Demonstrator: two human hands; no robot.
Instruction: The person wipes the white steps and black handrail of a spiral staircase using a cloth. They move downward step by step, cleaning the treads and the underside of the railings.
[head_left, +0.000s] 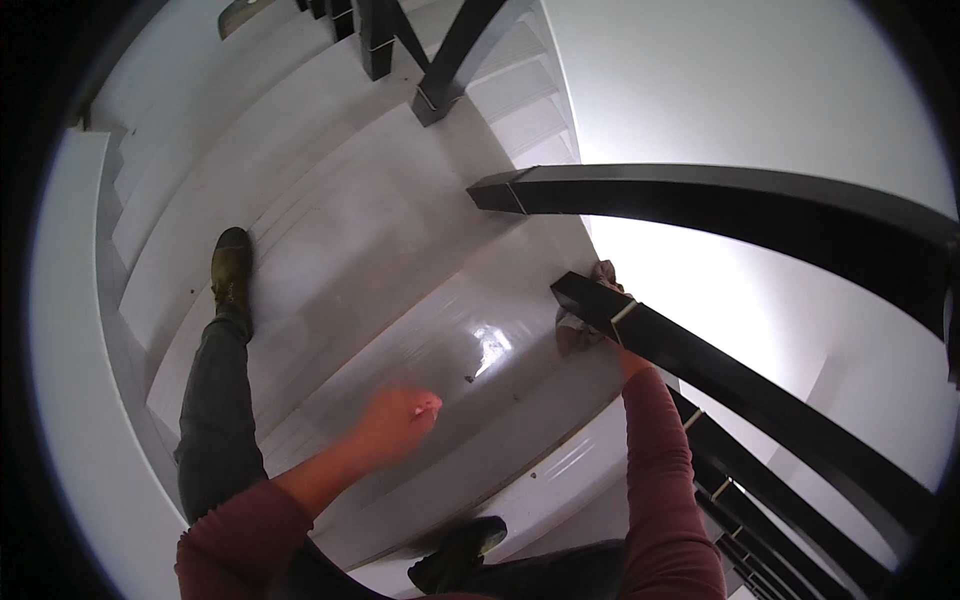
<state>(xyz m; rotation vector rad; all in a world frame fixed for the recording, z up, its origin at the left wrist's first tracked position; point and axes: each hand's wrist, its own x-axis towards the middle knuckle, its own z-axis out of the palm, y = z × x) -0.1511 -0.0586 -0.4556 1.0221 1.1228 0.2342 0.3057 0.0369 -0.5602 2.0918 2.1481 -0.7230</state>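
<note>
Motion-blurred, my left hand hovers over a white stair tread with its fingers curled in. I see no object in it, though its palm is hidden. My right hand reaches to the foot of a black baluster, which covers most of it. A greyish-brown cloth is bunched around that foot, in the grip of my right hand. Small dark crumbs lie on the tread near a bright reflection.
My left boot stands on a tread at left, my right boot at the bottom. Another black baluster and several more line the stair's open right side, with lower steps beyond. A white wall panel borders the left.
</note>
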